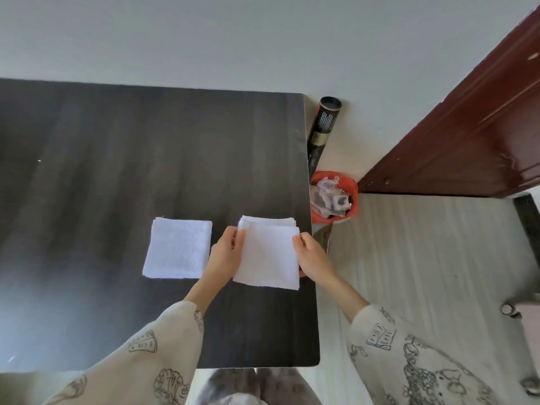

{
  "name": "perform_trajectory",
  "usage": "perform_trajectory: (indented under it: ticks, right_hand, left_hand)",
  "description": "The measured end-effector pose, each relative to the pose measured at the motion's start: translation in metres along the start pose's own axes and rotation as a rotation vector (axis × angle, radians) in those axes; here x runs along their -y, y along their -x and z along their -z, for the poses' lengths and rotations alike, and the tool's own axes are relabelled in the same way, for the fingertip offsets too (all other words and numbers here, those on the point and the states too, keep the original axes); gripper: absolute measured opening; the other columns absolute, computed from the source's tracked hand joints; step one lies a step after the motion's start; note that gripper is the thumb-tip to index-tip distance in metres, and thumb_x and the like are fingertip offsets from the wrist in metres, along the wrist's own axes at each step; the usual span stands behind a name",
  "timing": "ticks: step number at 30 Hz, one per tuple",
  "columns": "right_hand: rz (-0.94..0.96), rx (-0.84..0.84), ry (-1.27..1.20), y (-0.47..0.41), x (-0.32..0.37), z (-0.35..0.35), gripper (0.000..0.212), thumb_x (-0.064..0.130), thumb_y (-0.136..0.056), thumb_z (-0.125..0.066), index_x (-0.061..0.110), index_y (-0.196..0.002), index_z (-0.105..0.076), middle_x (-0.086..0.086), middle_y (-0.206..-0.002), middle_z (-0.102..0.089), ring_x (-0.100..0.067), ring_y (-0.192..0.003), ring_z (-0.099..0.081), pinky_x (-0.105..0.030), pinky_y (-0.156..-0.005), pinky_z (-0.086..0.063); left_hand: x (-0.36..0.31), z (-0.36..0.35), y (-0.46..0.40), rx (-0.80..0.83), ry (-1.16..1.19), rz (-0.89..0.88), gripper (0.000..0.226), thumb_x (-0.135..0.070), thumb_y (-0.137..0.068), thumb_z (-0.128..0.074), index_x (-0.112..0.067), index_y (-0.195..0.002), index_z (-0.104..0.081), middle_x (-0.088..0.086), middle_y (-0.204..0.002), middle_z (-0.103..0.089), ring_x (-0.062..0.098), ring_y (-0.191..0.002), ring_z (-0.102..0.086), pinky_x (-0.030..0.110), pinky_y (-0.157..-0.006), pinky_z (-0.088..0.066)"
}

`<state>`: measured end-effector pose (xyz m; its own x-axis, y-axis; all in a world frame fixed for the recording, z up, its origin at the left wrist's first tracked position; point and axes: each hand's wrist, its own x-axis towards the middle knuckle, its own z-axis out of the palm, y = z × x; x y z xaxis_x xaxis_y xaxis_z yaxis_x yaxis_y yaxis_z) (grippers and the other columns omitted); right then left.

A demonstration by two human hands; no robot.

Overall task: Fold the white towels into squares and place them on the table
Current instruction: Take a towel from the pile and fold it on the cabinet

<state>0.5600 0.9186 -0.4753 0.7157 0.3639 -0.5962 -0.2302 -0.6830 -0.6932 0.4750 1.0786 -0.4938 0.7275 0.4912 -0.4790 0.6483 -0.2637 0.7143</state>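
Note:
Two white towels folded into squares lie on the dark table [117, 171]. The left folded towel [178, 248] lies flat by itself. The right folded towel [267, 255] lies near the table's right edge, with its layered edges showing at its far side. My left hand [226, 249] pinches this towel's left edge with thumb and fingers. My right hand [311, 252] holds its right edge, thumb on top and fingers underneath.
Off the table's right edge, an orange waste bin [334, 197] full of scraps stands on the floor. A black tube [323, 124] leans beside it against the wall. A dark red door [473, 127] stands at the right.

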Motion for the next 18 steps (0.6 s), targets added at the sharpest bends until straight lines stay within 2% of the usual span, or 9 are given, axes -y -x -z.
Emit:
perform_trajectory:
  ticks: [4, 7, 9, 12, 18]
  right_hand:
    - [-0.003, -0.07, 0.161, -0.019, 0.001, -0.003, 0.023, 0.034, -0.101, -0.026, 0.016, -0.097, -0.04, 0.002, -0.079, -0.046, -0.01, -0.071, -0.048, -0.018, -0.059, -0.038]
    - [-0.011, -0.103, 0.235, -0.031, 0.001, -0.006, 0.023, 0.033, -0.102, -0.026, 0.016, -0.097, -0.041, 0.0, -0.083, -0.049, -0.008, -0.068, -0.046, -0.017, -0.056, -0.035]
    - [-0.026, -0.114, 0.258, -0.038, 0.0, -0.007, 0.022, 0.033, -0.102, -0.025, 0.017, -0.097, -0.04, 0.0, -0.083, -0.048, -0.007, -0.066, -0.045, -0.017, -0.055, -0.033]
    - [-0.04, -0.125, 0.272, -0.046, -0.003, -0.008, 0.021, 0.032, -0.102, -0.026, 0.017, -0.097, -0.04, 0.002, -0.08, -0.048, -0.007, -0.063, -0.045, -0.015, -0.054, -0.033]
    - [-0.07, -0.111, 0.286, -0.053, -0.007, -0.012, 0.029, 0.033, -0.102, -0.026, 0.013, -0.11, -0.045, 0.0, -0.089, -0.051, -0.008, -0.068, -0.047, -0.016, -0.057, -0.037]
  left_hand:
    - [0.002, -0.003, -0.019, -0.014, -0.065, 0.006, 0.03, -0.042, -0.098, -0.027, -0.017, -0.097, -0.044, 0.0, -0.075, -0.054, 0.016, -0.067, -0.052, 0.031, -0.06, -0.043]
    - [0.002, -0.006, -0.027, -0.023, -0.165, -0.003, 0.027, -0.041, -0.099, -0.024, -0.019, -0.1, -0.041, -0.001, -0.073, -0.054, 0.018, -0.067, -0.054, 0.03, -0.057, -0.043]
    - [0.002, -0.008, -0.03, -0.012, -0.208, 0.002, 0.03, -0.043, -0.099, -0.023, -0.02, -0.108, -0.04, -0.002, -0.078, -0.055, 0.017, -0.07, -0.056, 0.032, -0.062, -0.049]
    - [0.002, -0.011, -0.034, -0.012, -0.262, 0.013, 0.032, -0.043, -0.099, -0.023, -0.021, -0.115, -0.039, -0.002, -0.084, -0.055, 0.017, -0.072, -0.058, 0.038, -0.07, -0.056]
    - [0.004, -0.014, -0.037, -0.013, -0.321, 0.019, 0.033, -0.039, -0.099, -0.026, -0.017, -0.12, -0.037, -0.004, -0.084, -0.054, 0.013, -0.067, -0.055, 0.034, -0.069, -0.055]
